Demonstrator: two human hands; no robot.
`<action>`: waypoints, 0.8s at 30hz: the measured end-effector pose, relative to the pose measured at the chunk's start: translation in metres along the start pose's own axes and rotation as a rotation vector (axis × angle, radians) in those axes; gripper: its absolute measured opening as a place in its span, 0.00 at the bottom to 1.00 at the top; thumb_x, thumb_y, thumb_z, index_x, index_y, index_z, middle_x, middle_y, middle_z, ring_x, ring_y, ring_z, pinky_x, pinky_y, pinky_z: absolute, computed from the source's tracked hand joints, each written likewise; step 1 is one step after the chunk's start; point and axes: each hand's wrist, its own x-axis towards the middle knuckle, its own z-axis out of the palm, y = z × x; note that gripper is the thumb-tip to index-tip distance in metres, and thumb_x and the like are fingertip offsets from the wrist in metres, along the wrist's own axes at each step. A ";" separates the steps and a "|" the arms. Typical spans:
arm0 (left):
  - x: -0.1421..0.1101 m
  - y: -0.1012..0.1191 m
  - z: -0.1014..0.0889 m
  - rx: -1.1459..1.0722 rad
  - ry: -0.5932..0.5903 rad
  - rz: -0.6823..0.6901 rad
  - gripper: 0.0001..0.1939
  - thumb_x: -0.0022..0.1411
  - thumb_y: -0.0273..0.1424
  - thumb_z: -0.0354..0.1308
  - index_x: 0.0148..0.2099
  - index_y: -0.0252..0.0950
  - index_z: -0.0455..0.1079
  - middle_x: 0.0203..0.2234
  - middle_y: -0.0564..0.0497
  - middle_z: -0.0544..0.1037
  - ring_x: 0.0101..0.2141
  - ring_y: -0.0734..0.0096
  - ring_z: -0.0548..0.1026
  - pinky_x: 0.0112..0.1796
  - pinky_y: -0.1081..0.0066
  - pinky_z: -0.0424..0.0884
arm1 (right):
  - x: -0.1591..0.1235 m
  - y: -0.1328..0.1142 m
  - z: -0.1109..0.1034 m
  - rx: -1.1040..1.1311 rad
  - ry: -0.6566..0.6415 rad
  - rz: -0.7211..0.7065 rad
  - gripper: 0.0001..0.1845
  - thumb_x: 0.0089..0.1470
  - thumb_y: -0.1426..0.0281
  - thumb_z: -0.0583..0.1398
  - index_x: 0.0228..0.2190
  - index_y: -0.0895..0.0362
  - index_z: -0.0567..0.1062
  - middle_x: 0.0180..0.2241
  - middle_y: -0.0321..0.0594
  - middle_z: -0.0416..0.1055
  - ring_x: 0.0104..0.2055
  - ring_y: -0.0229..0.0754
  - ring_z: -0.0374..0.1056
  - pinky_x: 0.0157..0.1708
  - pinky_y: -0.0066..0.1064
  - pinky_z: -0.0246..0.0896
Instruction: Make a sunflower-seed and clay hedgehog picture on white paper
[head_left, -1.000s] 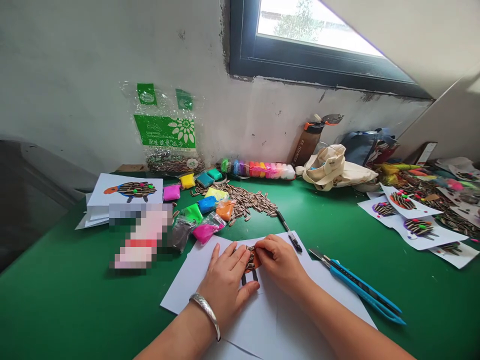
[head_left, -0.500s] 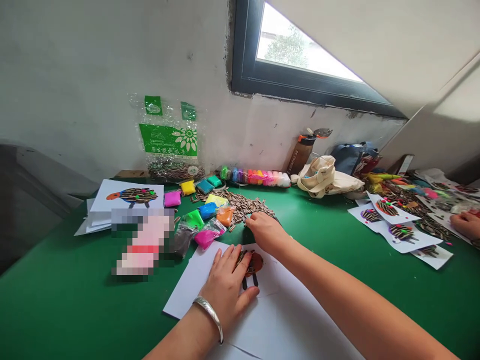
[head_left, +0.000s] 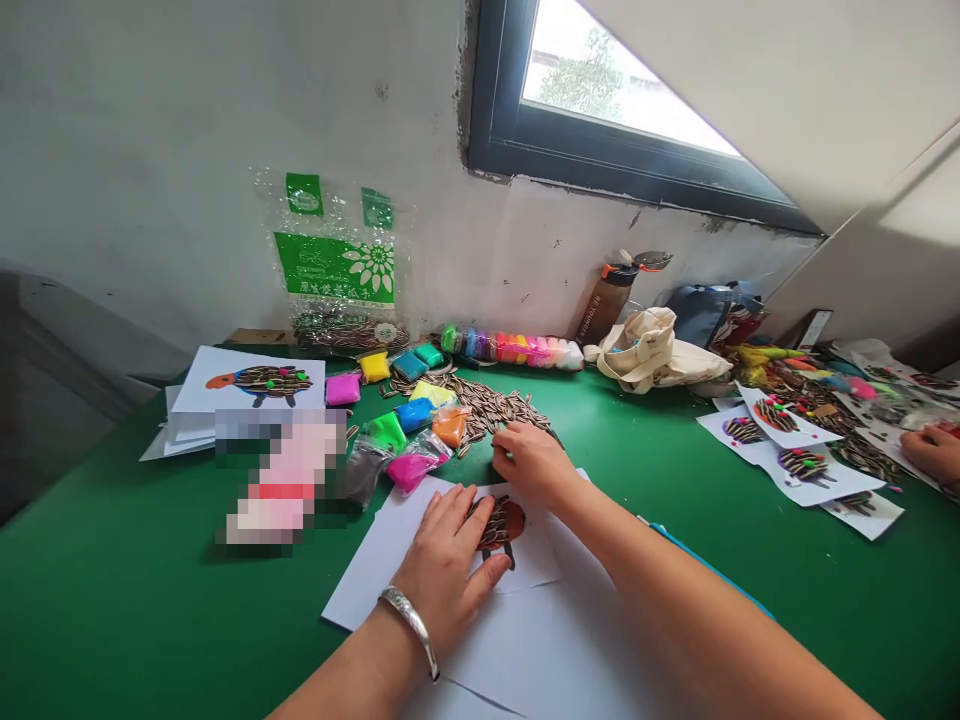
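Observation:
My left hand, with a silver bangle at the wrist, lies flat with fingers apart on a white sheet of paper. Its fingers cover part of a seed-covered animal picture with an orange-brown head and dark legs. My right hand is curled just above the paper's top edge, near the pile of sunflower seeds. The fingertips are pressed together, and whatever they hold is hidden. Beside the seeds lie small bags of coloured clay, such as an orange one and a magenta one.
A finished bird picture tops a stack at left. Against the wall stand a seed bag, a row of clay packs, a bottle and a cloth bag. At right are more pictures and another person's hand.
My right hand has come slightly back from the seed pile toward the paper. My left hand keeps its place on the picture. A blue edge now shows beside my right forearm.

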 end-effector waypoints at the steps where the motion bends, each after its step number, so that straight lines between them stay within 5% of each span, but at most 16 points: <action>1: 0.000 0.000 0.000 0.002 0.010 0.002 0.25 0.60 0.36 0.55 0.57 0.29 0.64 0.54 0.36 0.68 0.55 0.47 0.65 0.52 0.45 0.63 | -0.009 0.001 0.000 0.030 0.023 0.033 0.10 0.55 0.74 0.52 0.28 0.58 0.73 0.29 0.39 0.70 0.32 0.37 0.65 0.32 0.25 0.56; 6: -0.002 0.002 -0.004 -0.044 0.163 0.046 0.20 0.62 0.33 0.53 0.55 0.30 0.66 0.52 0.38 0.71 0.55 0.49 0.65 0.50 0.46 0.66 | -0.062 -0.010 -0.016 0.334 0.101 0.134 0.10 0.56 0.74 0.52 0.26 0.58 0.71 0.22 0.32 0.65 0.25 0.32 0.60 0.24 0.21 0.52; 11: -0.004 0.011 -0.012 -0.082 0.303 0.146 0.16 0.63 0.25 0.51 0.53 0.32 0.66 0.49 0.42 0.74 0.54 0.56 0.67 0.53 0.49 0.64 | -0.085 -0.042 -0.027 0.783 0.053 -0.002 0.09 0.54 0.76 0.54 0.25 0.57 0.70 0.23 0.31 0.66 0.26 0.32 0.58 0.27 0.23 0.51; 19: -0.006 0.015 -0.015 -0.124 0.324 0.148 0.13 0.62 0.20 0.48 0.44 0.32 0.71 0.40 0.43 0.78 0.44 0.61 0.75 0.49 0.54 0.69 | -0.080 -0.052 -0.015 0.788 0.043 0.010 0.12 0.49 0.79 0.55 0.17 0.58 0.63 0.19 0.30 0.60 0.24 0.32 0.54 0.25 0.24 0.48; 24: -0.003 0.015 -0.021 -0.176 0.272 0.101 0.12 0.62 0.21 0.48 0.42 0.35 0.71 0.37 0.46 0.79 0.45 0.61 0.74 0.51 0.51 0.67 | -0.083 -0.053 -0.019 0.860 0.081 0.038 0.10 0.51 0.79 0.56 0.34 0.55 0.72 0.29 0.34 0.69 0.28 0.34 0.61 0.28 0.23 0.55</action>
